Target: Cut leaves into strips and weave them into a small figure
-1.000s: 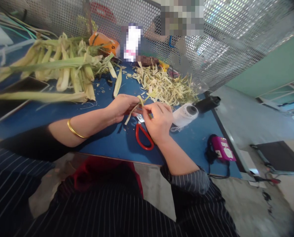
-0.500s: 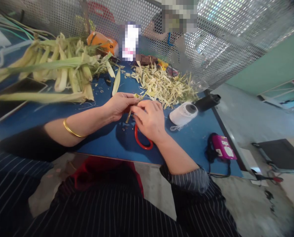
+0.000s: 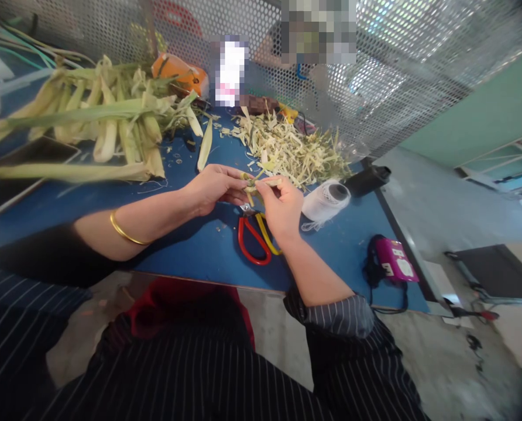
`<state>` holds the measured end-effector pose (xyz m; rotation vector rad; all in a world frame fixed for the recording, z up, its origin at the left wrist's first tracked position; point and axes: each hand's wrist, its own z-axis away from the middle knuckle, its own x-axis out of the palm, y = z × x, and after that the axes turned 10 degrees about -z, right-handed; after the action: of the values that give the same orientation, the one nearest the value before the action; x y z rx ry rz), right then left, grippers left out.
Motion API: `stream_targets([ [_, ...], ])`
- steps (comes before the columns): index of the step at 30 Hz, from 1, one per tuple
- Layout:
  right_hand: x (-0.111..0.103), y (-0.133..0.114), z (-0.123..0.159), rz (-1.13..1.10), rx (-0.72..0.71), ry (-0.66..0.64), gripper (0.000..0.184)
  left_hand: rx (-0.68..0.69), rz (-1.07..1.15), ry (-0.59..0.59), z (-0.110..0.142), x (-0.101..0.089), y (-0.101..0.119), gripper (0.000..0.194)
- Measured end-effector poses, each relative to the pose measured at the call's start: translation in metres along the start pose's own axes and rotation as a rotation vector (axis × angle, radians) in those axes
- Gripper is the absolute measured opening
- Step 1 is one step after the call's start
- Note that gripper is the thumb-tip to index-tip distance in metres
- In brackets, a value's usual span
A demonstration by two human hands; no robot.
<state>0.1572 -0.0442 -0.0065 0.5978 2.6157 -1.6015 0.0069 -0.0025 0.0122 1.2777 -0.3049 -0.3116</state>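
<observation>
Both hands pinching plant strip

Left hand (image 3: 219, 190) and right hand (image 3: 282, 204) pinch a pale green strip (image 3: 251, 185) between fingertips, hands close together. Scissors (image 3: 253, 237) on table (image 3: 191, 245) just below grip; shavings pile (image 3: 294, 149) beyond it; thread spool (image 3: 326, 202) beside right hand.

The head camera, mounted above the wearer's striped clothing (image 3: 226, 374), faces forward and steeply down, close over the blue table (image 3: 199, 248), reaching the far perforated screen (image 3: 112, 29).

Matt white thread (image 3: 325, 202), glossy red-and-yellow scissor handles (image 3: 253, 248), perforated metal mesh (image 3: 261, 29), smooth blue tabletop (image 3: 191, 245).
</observation>
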Motion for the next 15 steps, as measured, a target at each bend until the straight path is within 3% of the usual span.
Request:
stream_targets([
  [5, 0.002, 0.007, -0.001, -0.093, 0.122, 0.031, 0.012, 0.062, -0.066, -0.062, 0.001, 0.001, 0.0, 0.012],
  [10, 0.008, 0.016, -0.002, -0.33, 0.323, 0.04, 0.014, 0.069, -0.071, -0.037, 0.003, 0.002, 0.002, 0.012],
  [15, 0.008, 0.018, -0.004, -0.362, 0.342, 0.024, 0.016, 0.076, -0.046, -0.081, 0.004, 0.001, -0.001, 0.016],
])
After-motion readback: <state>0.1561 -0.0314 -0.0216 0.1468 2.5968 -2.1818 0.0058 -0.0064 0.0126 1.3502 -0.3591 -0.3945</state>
